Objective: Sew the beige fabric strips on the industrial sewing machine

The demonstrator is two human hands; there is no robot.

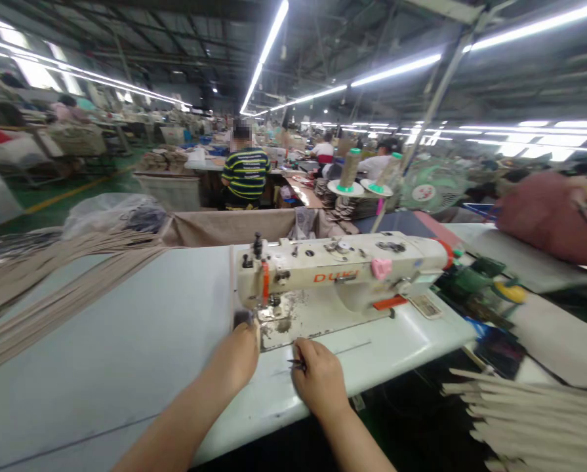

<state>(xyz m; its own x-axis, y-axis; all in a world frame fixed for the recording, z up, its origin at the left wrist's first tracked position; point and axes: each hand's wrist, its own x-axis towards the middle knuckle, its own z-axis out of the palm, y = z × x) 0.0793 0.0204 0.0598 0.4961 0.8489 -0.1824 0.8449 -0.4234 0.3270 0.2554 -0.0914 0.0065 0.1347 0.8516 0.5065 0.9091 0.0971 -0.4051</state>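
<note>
A white sewing machine point(323, 278) with orange lettering stands on the pale work table point(140, 328). My left hand point(239, 354) is at the machine's needle end, just left of the metal plate point(276, 334). Its fingers are closed, and what they may hold is hidden; a dark patch shows beyond the knuckles. On the table's front part, my right hand point(320, 377) is closed around small dark thread snips point(296, 364). Their pointed tip sticks out to the left, toward my left hand.
Long beige fabric strips point(67, 282) lie on the table's left. Another beige stack point(534, 413) is at the lower right. Behind the machine are a cloth-lined bin point(229, 226), thread cones point(349, 170) and a green fan point(433, 187). A person in a striped shirt point(246, 174) sits farther back.
</note>
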